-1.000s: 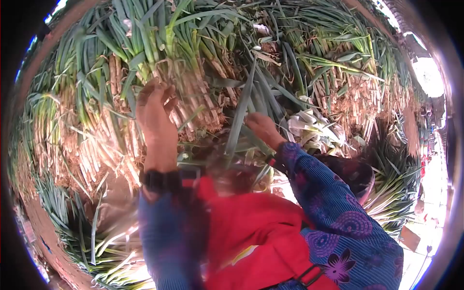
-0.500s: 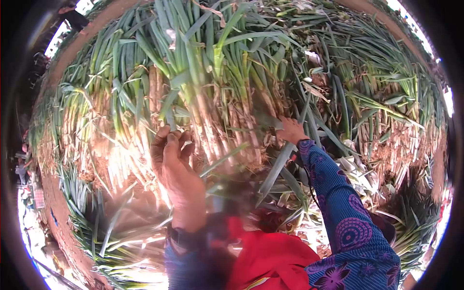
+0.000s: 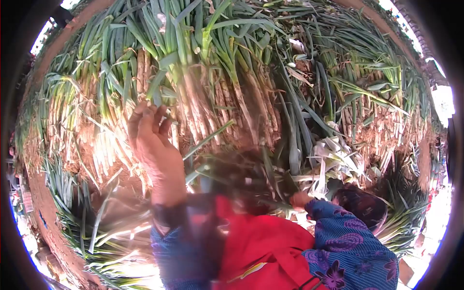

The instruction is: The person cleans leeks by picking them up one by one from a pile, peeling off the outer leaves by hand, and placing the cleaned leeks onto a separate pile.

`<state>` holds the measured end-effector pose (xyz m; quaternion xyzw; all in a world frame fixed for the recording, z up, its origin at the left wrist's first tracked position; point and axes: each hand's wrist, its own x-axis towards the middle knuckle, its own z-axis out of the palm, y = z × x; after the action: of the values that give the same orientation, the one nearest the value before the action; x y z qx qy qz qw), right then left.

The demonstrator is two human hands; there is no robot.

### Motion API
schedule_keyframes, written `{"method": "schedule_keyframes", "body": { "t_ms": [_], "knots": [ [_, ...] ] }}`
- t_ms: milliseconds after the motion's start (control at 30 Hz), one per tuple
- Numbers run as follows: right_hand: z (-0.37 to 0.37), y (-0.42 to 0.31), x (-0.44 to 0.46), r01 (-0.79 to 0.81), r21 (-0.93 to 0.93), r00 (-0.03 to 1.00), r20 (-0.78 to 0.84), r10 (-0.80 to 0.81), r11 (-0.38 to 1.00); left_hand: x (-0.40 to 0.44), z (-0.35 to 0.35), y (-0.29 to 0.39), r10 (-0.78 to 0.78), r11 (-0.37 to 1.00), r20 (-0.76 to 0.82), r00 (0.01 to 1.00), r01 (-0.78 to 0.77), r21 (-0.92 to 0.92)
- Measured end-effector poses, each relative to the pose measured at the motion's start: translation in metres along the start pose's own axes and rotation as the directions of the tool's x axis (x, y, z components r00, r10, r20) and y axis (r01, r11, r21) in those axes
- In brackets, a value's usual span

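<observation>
My left hand is raised in front of the standing leeks, its thumb and fingers pinched together. Whatever is between its fingertips is too small to make out. My right hand is low near my body, at the end of a patterned blue sleeve. Blurred green leaves lie beside its fingers, which are smeared and partly hidden, so whether it holds a leaf is unclear. The leeks stand in a dense row, with white stalks and rooty ends downward and green tops up.
More leeks stand at the right. Pale stripped leaves are heaped between the bundles. Other leeks lie at the lower left. A dark rounded object is by my right sleeve. Red cloth covers my front.
My right hand has drawn back from the leek stalks toward my body. My left hand stays pinched and appears slightly higher and further left, as the whole view has shifted.
</observation>
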<state>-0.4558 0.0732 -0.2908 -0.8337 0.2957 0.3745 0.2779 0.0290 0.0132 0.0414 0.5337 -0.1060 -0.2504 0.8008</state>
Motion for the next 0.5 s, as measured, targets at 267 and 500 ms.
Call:
{"method": "schedule_keyframes", "body": {
  "t_ms": [267, 500],
  "knots": [
    [-0.119, -0.038, 0.034, -0.037, 0.099, 0.948, -0.312, 0.067, 0.994, -0.005, -0.003, 0.001, -0.067, 0.996, 0.057, 0.996, 0.070, -0.058],
    [-0.297, -0.064, 0.151, 0.058, 0.576, 0.635, -0.652, 0.415, 0.816, -0.003, 0.006, -0.001, -0.097, 0.995, 0.042, 0.994, 0.096, 0.018]
  ]
}}
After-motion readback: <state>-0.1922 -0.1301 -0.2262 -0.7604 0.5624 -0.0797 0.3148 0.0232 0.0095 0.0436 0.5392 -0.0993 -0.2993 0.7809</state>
